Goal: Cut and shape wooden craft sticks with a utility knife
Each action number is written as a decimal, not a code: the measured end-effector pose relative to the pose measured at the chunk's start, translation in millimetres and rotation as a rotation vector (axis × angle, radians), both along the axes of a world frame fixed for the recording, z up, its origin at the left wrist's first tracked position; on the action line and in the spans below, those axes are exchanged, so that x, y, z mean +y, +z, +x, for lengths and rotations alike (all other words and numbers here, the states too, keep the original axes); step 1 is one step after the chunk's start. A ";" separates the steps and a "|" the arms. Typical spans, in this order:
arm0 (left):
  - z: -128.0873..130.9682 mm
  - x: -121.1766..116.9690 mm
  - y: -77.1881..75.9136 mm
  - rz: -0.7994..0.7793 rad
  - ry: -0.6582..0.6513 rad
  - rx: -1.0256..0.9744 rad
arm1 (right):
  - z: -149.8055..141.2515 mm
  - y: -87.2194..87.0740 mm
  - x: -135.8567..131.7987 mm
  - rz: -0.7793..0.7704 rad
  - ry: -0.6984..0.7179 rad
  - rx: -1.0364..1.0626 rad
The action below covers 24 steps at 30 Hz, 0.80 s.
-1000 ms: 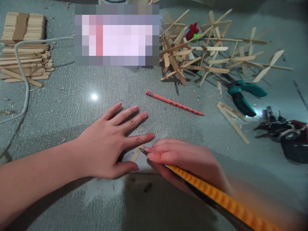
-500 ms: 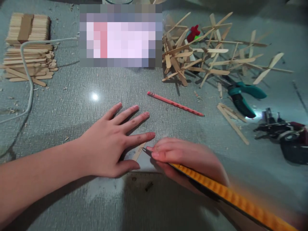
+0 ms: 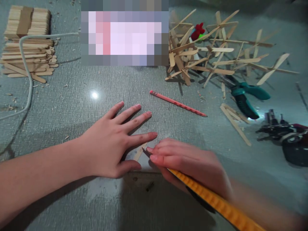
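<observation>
My left hand [image 3: 117,141] lies flat with its fingers spread, thumb and index finger on either side of a craft stick [image 3: 139,155]. Part of that stick is hidden under the hand. A small outline is marked on the stick's surface. Closed around the front of a utility knife [image 3: 207,197] with a ribbed yellow-orange handle, my right hand [image 3: 190,160] tilts its dark pointed blade onto the stick, close to the left index finger. Beneath the stick is a pale, flat, sheet-like piece whose lower edge shows below the thumb.
Craft sticks [image 3: 29,59] are piled at the left, by a banded bundle [image 3: 38,21] and a white cable [image 3: 30,83]. A pink pencil [image 3: 178,103] lies ahead. Joined stick pieces [image 3: 214,54], teal-handled pliers [image 3: 245,99], loose sticks [image 3: 235,125] and a black metal-topped object [image 3: 291,138] occupy the right.
My right hand and the knife's handle have swung slightly down and left, while the blade tip stays on the stick. The left hand remains flat. The view has shifted a little.
</observation>
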<state>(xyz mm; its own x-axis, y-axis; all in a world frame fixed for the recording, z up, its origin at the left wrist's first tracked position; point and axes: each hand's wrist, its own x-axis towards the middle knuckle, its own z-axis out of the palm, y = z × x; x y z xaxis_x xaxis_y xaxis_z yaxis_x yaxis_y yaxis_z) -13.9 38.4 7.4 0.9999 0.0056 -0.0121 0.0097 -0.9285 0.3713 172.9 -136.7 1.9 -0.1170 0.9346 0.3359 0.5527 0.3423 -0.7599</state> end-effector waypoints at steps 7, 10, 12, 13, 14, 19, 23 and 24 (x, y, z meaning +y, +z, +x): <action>0.6 -1.3 0.0 0.020 0.018 -0.014 | -0.7 8.1 2.1 -0.031 0.011 0.013; 1.0 -1.1 0.9 0.021 0.009 0.004 | -0.3 7.8 1.6 -0.035 0.027 0.026; 1.1 -1.3 1.4 0.021 0.006 0.003 | -0.3 7.7 0.8 -0.047 0.031 0.027; 1.1 -1.6 1.6 0.020 0.010 0.000 | -0.4 7.8 0.4 -0.053 0.031 0.029; 1.0 -1.9 1.8 0.020 0.017 -0.003 | -0.5 7.9 0.0 -0.058 0.026 0.033; 0.5 -1.8 0.8 0.015 0.021 -0.001 | -0.9 7.4 -1.1 -0.074 0.020 0.034; 0.5 -0.7 -0.4 0.010 0.010 -0.008 | -1.0 4.3 -2.1 -0.061 0.020 0.034; 0.5 -0.9 -0.4 0.010 0.011 -0.006 | -0.8 3.1 -2.5 -0.057 0.015 0.036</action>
